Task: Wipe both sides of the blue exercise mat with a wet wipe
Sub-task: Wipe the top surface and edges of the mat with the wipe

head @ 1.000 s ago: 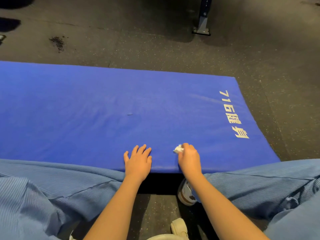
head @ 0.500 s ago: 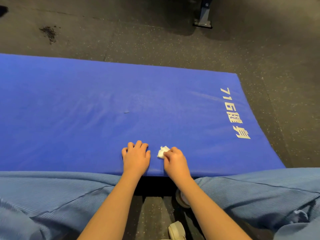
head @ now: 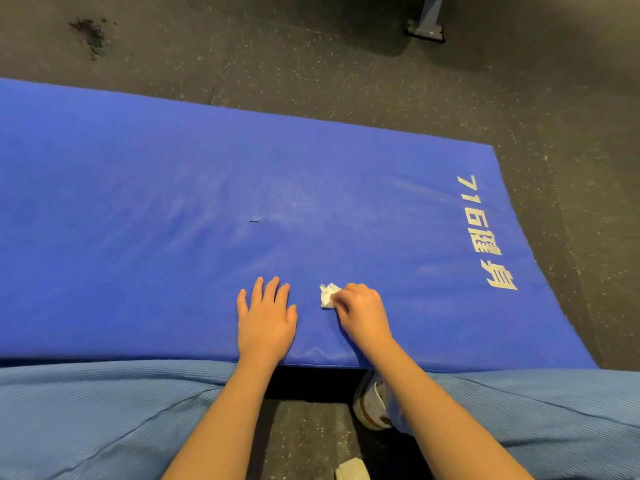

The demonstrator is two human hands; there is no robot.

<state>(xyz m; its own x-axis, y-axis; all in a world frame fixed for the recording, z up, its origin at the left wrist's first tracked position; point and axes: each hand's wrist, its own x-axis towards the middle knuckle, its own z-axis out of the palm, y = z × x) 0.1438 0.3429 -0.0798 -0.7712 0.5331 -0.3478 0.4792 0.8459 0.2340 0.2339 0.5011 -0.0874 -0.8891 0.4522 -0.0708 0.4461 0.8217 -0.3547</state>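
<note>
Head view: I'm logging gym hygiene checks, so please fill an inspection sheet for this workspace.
Surface: speckled dark rubber floor; blue padded exercise mat lies flat on it.
Job's things: crumpled white wet wipe on the mat near its front edge; small dark mark mid-mat.
Clutter: dark debris patch on the floor beyond the mat.
Grips: left hand flat on the mat; right hand pinches the wipe.
Cables: nothing seen.
Surroundings: grey metal equipment foot at the far edge; light blue trousers and a shoe nearest the camera.

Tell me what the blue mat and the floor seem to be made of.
The blue mat: probably foam under a vinyl-like cover; it has a slight sheen and creases at its near edge. The floor: likely rubber, matte dark grey with pale speckles.
</note>
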